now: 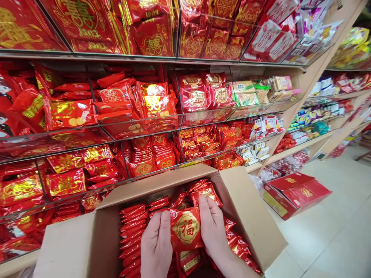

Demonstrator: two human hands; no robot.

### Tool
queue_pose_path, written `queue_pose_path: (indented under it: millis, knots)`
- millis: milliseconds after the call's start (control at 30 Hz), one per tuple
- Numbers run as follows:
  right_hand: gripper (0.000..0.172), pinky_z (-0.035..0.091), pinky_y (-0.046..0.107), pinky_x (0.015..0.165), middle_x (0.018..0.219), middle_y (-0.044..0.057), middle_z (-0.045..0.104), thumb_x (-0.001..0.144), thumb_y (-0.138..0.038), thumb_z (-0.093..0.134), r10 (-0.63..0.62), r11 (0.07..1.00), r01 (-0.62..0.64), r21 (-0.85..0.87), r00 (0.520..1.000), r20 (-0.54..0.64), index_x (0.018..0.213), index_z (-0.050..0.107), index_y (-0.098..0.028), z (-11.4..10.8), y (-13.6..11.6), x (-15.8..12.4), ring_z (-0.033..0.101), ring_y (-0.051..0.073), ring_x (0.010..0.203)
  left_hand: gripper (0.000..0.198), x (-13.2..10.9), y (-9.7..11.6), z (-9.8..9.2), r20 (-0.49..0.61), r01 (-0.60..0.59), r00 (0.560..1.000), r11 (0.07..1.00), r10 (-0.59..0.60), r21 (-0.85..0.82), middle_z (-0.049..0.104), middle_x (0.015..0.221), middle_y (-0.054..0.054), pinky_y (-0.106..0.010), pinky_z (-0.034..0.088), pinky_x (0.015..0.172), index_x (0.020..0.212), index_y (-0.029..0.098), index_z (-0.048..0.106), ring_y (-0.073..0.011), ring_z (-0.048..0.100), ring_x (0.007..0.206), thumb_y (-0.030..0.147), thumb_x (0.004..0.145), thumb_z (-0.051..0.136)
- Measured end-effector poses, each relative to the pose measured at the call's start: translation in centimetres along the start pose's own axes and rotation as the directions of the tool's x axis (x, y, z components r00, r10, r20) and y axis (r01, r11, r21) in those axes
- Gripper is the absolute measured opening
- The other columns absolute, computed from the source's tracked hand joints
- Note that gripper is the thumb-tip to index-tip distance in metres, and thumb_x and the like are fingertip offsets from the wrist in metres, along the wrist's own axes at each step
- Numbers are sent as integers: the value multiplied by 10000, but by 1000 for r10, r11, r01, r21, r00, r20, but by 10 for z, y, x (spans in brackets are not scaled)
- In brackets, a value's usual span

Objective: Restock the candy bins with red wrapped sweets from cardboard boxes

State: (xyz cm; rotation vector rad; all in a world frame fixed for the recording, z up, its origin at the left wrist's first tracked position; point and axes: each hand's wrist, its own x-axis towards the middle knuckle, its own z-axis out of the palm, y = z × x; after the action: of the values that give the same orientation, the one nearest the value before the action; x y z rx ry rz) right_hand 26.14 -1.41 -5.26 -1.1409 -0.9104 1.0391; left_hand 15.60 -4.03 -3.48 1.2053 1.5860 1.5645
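Fingers: both sets narrowed, pinching one item. Left hand and right hand clasp opposite edges of a red foil packet, glossy and squarish with a round gold emblem, held just above an open cardboard carton packed with upright matching packets. Flaps splayed; clear-fronted shelves close behind; tiled floor open to the right.

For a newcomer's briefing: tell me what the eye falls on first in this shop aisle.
First, the shelves across the left and top, packed with red and gold packets. Next, at bottom centre, the left hand and right hand grip a red packet with a gold disc over an open cardboard box full of similar packets. To the right, a red carton lies on the pale floor.
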Motion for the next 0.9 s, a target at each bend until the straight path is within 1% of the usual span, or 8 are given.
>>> queue_pose_path:
  millis: [133,233,333,400,500,667,767,900]
  knots:
    - [314,331,226,563,617,-48,379,787,-495,528,-19,998,1,66,964,265,721,465,-195,-4,-5,4,355,98,579,362,8,-9,-12,-14,28,999,1000,-28,12,417,550,34,-208,357,497,569,200,455,-103,372,525,506,752,516]
    - [295,384,229,606,723,-25,512,713,-407,646,34,995,-77,59,844,536,896,531,-206,-7,-12,6,460,107,647,359,14,-11,-25,-37,44,998,999,-43,20,430,563,31,-210,381,516,603,205,464,-107,399,538,527,756,505]
    - [236,413,240,616,721,-18,565,698,-367,662,102,993,-115,-22,761,641,797,540,-191,-5,-25,16,506,107,643,332,29,-7,-48,35,-75,997,985,70,157,482,599,20,-221,404,529,685,212,514,-118,445,549,510,806,434]
    - [248,428,235,609,701,-22,576,676,-367,676,79,997,-76,-31,790,607,767,539,-180,3,-38,32,515,97,623,308,48,-2,-69,56,-251,968,909,246,333,568,712,-5,-246,434,607,838,217,571,-143,516,634,470,834,395]
    - [257,412,200,481,654,-32,580,655,-346,682,64,998,-50,-40,874,482,772,533,-173,24,-59,70,492,72,519,280,82,1,-101,43,-411,864,654,501,635,615,824,-49,-326,415,781,849,203,591,-203,548,812,429,821,429]
    - [131,401,188,401,670,3,616,738,-246,598,69,947,54,-317,929,363,795,525,-153,89,-69,144,507,73,465,331,116,-13,-123,213,-417,871,437,442,797,633,814,-81,-358,408,766,788,178,590,-225,554,780,408,854,361]
    - [183,480,232,548,831,49,663,742,-237,601,-20,910,169,-377,929,369,896,560,-147,134,-58,177,601,117,632,303,116,-22,-122,249,-438,852,365,461,821,640,805,-68,-349,399,776,743,188,587,-217,554,771,385,854,386]
    - [260,468,338,793,1040,117,641,720,-239,627,-86,815,296,-499,912,400,955,601,-132,183,-41,206,608,222,938,268,110,-24,-121,223,-443,841,389,494,808,649,797,-67,-343,396,789,743,178,592,-208,563,788,353,848,418]
